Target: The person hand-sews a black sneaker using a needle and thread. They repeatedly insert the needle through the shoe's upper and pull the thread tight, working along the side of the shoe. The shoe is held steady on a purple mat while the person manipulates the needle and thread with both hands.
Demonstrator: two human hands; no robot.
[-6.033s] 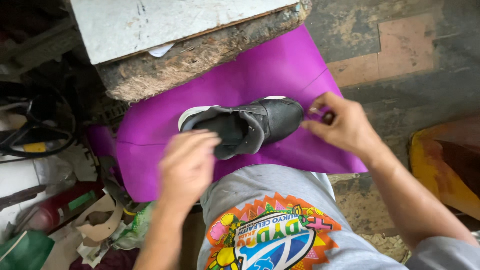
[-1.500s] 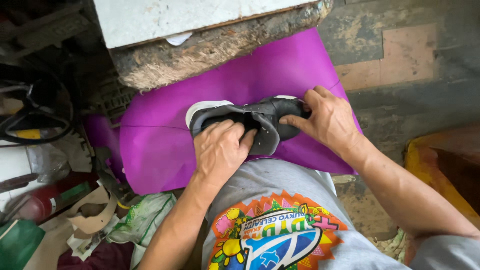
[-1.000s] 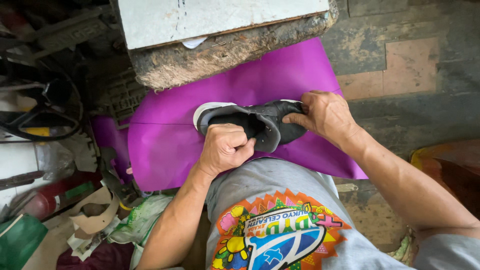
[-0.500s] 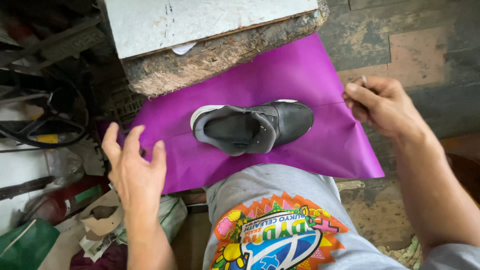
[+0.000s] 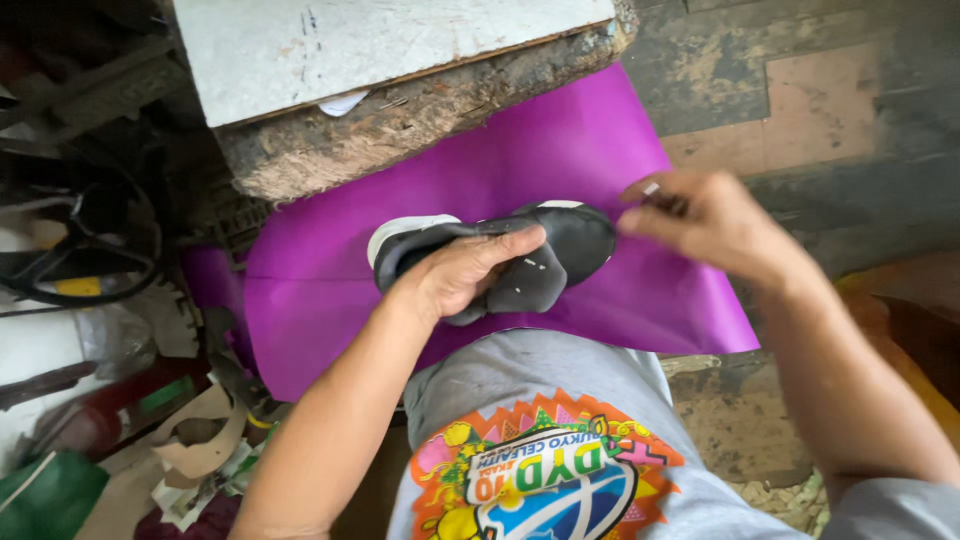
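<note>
Left hand [image 5: 462, 278] presses fingers-together on the black shoe [image 5: 560, 250]; right hand [image 5: 700, 215], at three o'clock, pinches perhaps a needle—keep the shoe steady.

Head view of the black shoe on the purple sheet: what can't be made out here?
- Black shoe with white sole: its middle is hidden under the left hand.
- Small thin object pinched in the right hand: too small and motion-blurred to identify.
- Purple sheet: its near edge is covered by the grey-clad knee.
- Clutter at left: dim, cut by the frame edge.
</note>
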